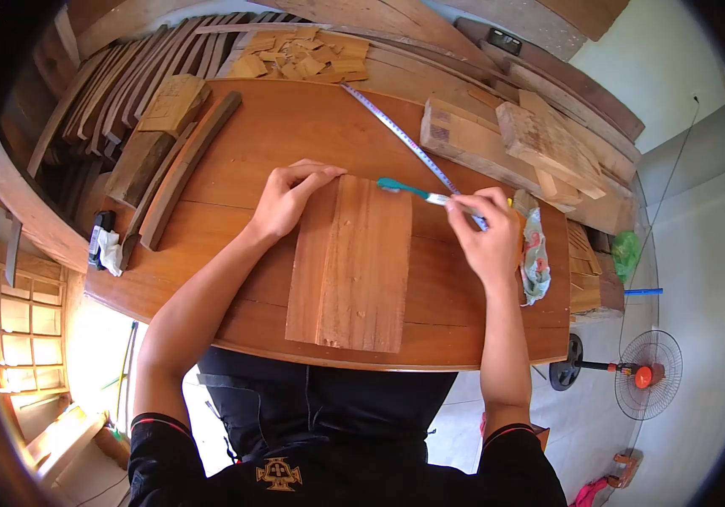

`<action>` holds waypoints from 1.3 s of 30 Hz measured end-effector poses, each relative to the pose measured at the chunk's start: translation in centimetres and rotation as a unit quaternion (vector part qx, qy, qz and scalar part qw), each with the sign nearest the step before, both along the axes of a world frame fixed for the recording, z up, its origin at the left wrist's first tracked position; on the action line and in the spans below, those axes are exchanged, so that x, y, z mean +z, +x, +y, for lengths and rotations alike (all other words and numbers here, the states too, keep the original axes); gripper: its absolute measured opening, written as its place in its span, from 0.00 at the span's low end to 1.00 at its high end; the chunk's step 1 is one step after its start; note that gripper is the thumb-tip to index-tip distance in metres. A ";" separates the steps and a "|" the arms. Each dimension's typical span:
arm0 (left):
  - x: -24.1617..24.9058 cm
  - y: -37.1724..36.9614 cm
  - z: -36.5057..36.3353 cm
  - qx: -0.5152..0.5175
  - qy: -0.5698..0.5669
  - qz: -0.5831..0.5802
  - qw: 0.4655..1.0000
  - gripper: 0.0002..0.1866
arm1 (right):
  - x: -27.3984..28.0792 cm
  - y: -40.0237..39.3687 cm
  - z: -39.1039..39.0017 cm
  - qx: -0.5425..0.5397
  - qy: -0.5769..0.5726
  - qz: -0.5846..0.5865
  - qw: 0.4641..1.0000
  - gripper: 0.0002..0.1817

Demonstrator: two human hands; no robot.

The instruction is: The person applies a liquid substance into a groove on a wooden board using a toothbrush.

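Note:
A reddish-brown wooden board (364, 270) lies lengthwise in front of me on the polished wooden table (455, 317). My left hand (295, 198) grips its far left corner, with the fingers bent over the edge. Pinched between the thumb and fingers of my right hand (491, 232) is a toothbrush (404, 188) with a teal head and a white handle. Its bristles are at the board's far right corner, pointing down. Behind the toothbrush, a measuring tape (396, 131) runs diagonally across the table towards my right hand.
Dark wooden bars (189, 169) and a black object with white tissue (107, 245) lie at the left. A crumpled plastic wrapper (535, 262) sits at the right edge. Thick timber blocks (480, 144) and wood chips (303, 55) line the back; a fan (648, 374) stands right.

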State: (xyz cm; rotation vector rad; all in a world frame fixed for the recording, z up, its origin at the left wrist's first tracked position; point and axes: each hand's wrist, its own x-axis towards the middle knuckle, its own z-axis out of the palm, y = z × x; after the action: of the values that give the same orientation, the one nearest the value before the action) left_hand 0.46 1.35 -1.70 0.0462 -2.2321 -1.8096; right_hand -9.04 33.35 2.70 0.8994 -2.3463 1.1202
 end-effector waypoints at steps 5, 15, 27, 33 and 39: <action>-0.1 -0.1 0.0 0.001 0.017 -0.012 1.000 0.19 | 0.1 3.4 -2.8 0.165 0.048 -0.001 0.985 0.09; -0.1 -0.1 0.1 0.005 0.023 -0.013 1.000 0.20 | -0.2 1.1 -1.0 0.109 0.055 0.058 0.991 0.09; -0.1 -0.1 0.2 0.016 0.020 -0.006 1.000 0.19 | 0.0 0.4 0.1 0.082 0.053 0.064 0.993 0.08; -0.1 0.0 0.3 0.021 0.031 -0.013 0.999 0.19 | -0.4 0.9 -1.5 0.157 0.065 0.051 0.984 0.09; -0.2 -0.1 0.2 0.017 0.020 -0.012 1.000 0.19 | -1.2 -0.4 -0.1 0.063 0.021 0.015 0.998 0.09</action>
State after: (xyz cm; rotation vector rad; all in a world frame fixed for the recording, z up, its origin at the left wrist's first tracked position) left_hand 0.31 1.55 -1.90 0.1137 -2.1971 -1.8440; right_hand -9.41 33.23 1.52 1.0858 -2.3245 1.1004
